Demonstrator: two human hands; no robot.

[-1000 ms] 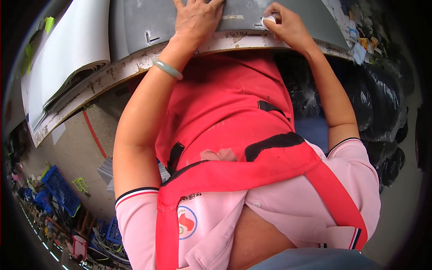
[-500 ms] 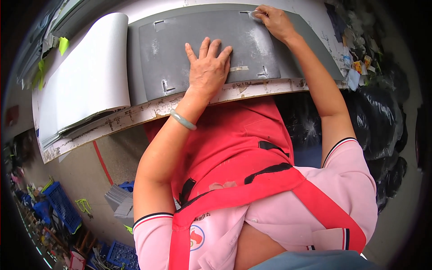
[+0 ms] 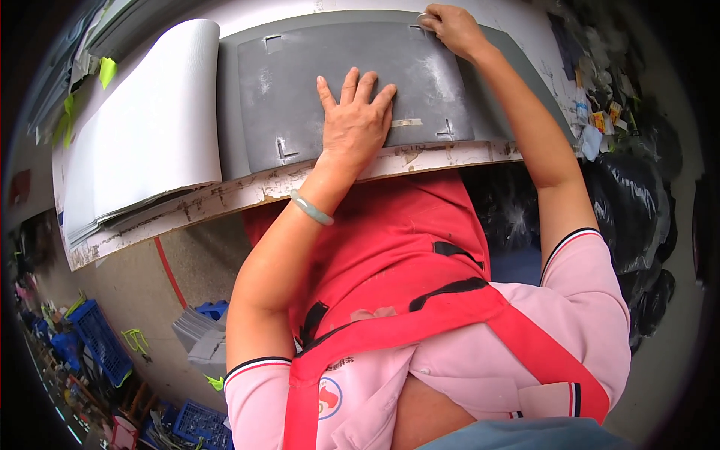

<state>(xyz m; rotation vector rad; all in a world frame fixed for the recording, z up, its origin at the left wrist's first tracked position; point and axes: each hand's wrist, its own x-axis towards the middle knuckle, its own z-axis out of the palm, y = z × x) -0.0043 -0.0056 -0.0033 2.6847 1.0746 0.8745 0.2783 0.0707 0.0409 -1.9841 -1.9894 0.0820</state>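
A dark grey template sheet (image 3: 300,97) with L-shaped slots near its corners lies on a larger grey sheet (image 3: 231,112). White powder smears its surface, and a strip of tape is stuck close to its near edge. My left hand (image 3: 356,124) presses flat on the template's middle, fingers spread. At the far right corner slot, my right hand (image 3: 456,31) pinches a thin whitish piece of chalk (image 3: 424,19), its edge down at the slot. The fingers partly cover the chalk.
A folded stack of white ribbed sheets (image 3: 150,112) stands on the table (image 3: 277,180) at the left. Black plastic bags (image 3: 630,202) crowd the right side. Blue crates (image 3: 101,341) sit on the floor at lower left. Scraps and small packets (image 3: 604,120) lie beyond the table's right end.
My right hand has shifted slightly with the chalk at the far right slot. My left hand stays flat on the template; the whole view has moved a little.
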